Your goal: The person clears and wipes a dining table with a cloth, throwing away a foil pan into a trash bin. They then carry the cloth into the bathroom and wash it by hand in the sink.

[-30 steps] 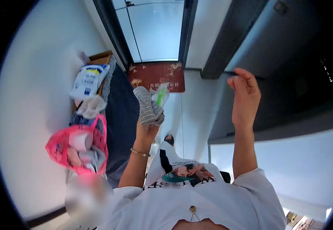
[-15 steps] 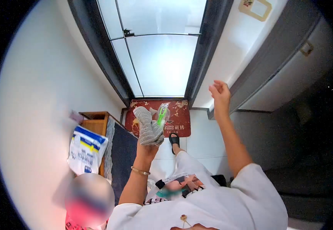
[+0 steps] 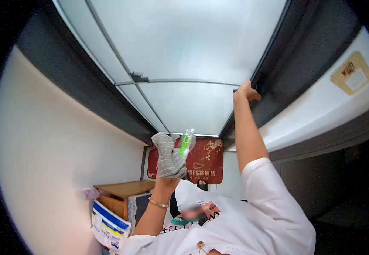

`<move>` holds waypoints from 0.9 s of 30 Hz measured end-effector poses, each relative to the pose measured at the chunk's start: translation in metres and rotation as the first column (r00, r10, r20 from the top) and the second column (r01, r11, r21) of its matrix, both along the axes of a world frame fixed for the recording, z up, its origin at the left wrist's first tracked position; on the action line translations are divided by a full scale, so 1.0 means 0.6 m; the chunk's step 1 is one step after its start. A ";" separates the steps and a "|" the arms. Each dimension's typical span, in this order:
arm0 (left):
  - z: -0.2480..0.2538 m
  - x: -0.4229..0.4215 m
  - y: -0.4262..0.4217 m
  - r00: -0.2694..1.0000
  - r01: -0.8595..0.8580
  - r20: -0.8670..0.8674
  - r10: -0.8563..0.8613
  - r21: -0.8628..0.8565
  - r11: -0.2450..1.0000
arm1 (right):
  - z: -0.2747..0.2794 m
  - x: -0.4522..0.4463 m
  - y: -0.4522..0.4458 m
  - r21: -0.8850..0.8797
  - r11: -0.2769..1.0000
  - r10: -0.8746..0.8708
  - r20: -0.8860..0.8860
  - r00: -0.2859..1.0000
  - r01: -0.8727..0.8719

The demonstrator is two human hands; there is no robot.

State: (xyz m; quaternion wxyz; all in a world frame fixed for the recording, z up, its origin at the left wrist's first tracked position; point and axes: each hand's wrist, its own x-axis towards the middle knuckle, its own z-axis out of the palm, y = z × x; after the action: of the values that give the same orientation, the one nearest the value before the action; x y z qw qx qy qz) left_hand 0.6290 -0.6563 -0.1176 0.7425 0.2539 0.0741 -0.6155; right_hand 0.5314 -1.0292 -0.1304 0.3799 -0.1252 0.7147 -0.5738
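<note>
We have the grey ribbed cloth around and above our left grip; it hides the fingers, so we cannot tell whether they are closed on it. A clear packet with a bright green piece inside stands tilted against the cloth's right side. Our right grip is raised with bent fingers at the right edge of the frosted door, and we cannot tell what it clasps. The door, dark-framed, stands across the way ahead, with a red mat on the floor before it. Near our left forearm, a white-and-blue pouch sits beside a wooden cabinet, along a pale wall.
</note>
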 end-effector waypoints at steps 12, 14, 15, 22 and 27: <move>-0.005 0.160 -0.337 0.918 0.385 -0.070 -0.391 -0.079 0.919 | -0.162 0.011 -0.096 -0.260 0.966 -0.212 -0.760 0.614 0.011; -0.016 0.184 -0.372 0.899 0.430 -0.046 -0.435 -0.081 0.899 | -0.164 0.023 -0.138 -0.241 0.970 -0.156 -0.726 0.670 -0.035; 0.012 0.159 -0.351 0.882 0.470 0.022 -0.471 -0.102 0.877 | -0.137 0.000 -0.123 -0.266 0.961 -0.119 -0.660 0.742 -0.083; 0.018 0.198 -0.403 0.901 0.428 -0.022 -0.434 0.209 0.879 | -0.140 0.063 -0.249 -0.147 0.981 0.001 -0.642 0.767 -0.125; -0.028 0.255 -0.477 0.938 0.347 -0.069 -0.340 0.191 0.918 | -0.175 0.168 -0.356 -0.100 0.965 0.115 -0.671 0.733 -0.243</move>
State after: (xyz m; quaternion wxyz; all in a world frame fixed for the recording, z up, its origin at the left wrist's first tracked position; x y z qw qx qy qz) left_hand 0.7821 -0.9423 -0.1345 0.5921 0.3255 0.1027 -0.7300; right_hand 0.6324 -1.2428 -0.2352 0.1442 -0.4219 0.7318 -0.5155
